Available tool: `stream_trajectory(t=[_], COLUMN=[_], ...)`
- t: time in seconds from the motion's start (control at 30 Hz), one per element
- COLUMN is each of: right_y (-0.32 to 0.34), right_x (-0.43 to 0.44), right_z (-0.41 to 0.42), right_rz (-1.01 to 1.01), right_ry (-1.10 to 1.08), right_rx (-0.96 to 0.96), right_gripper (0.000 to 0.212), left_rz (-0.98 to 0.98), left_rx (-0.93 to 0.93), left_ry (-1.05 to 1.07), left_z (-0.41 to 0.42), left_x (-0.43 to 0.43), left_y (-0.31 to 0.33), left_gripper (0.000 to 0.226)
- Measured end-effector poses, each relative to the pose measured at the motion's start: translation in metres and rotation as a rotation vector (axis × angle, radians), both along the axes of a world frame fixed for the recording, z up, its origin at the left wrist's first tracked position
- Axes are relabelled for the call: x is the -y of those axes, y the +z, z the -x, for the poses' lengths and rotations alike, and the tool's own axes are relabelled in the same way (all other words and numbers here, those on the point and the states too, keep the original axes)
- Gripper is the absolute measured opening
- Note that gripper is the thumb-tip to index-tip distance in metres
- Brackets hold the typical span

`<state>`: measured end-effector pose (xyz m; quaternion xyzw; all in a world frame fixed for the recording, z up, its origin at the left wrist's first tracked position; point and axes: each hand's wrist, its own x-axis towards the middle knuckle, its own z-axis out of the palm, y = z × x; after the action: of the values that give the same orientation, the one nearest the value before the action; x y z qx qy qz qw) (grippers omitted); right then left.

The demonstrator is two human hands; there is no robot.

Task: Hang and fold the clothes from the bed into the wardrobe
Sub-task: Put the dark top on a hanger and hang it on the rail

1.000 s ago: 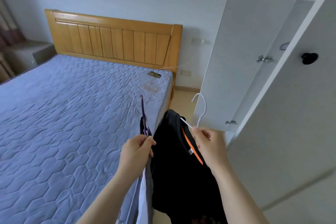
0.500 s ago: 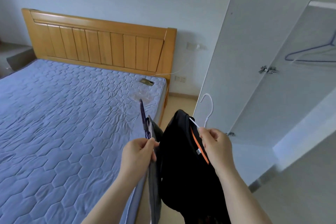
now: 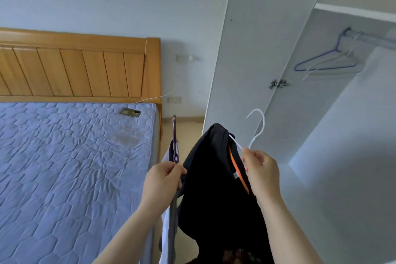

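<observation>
My right hand (image 3: 260, 172) grips the neck of a white hanger (image 3: 257, 128) that carries a black garment (image 3: 214, 188) with an orange collar lining. My left hand (image 3: 162, 180) grips a purple hanger (image 3: 175, 139), seen edge-on, with grey and white clothes (image 3: 171, 231) hanging below it. Both hangers are held in front of me, between the bed (image 3: 70, 156) and the open wardrobe (image 3: 321, 113). High inside the wardrobe at the upper right runs the rail (image 3: 372, 38).
A blue hanger (image 3: 321, 60) and a pale hanger (image 3: 334, 66) hang on the rail. The open wardrobe door (image 3: 246, 49) stands between the bed and the wardrobe interior. A phone (image 3: 130, 112) with a cable lies near the wooden headboard (image 3: 81, 66).
My view has swung up and to the right, bringing the wardrobe rail and its hangers into sight. Both hands keep their grip on the hangers and have risen slightly.
</observation>
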<state>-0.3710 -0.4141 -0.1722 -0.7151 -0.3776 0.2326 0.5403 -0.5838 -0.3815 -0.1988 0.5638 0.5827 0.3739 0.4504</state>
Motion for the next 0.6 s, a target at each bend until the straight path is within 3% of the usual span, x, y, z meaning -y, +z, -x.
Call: stream_trajectory(t=[0.6], right_y=[0.010], right_x=[-0.138], right_z=[-0.112], right_rz=[0.039], right_ry=[-0.265], right_rx=[-0.050], right_gripper=[0.037], left_rz=[-0.133], left_rx=[-0.051], left_ry=[-0.298], left_z=[-0.121], left_x=[-0.193], left_y=[0.013], left_gripper=[0.028])
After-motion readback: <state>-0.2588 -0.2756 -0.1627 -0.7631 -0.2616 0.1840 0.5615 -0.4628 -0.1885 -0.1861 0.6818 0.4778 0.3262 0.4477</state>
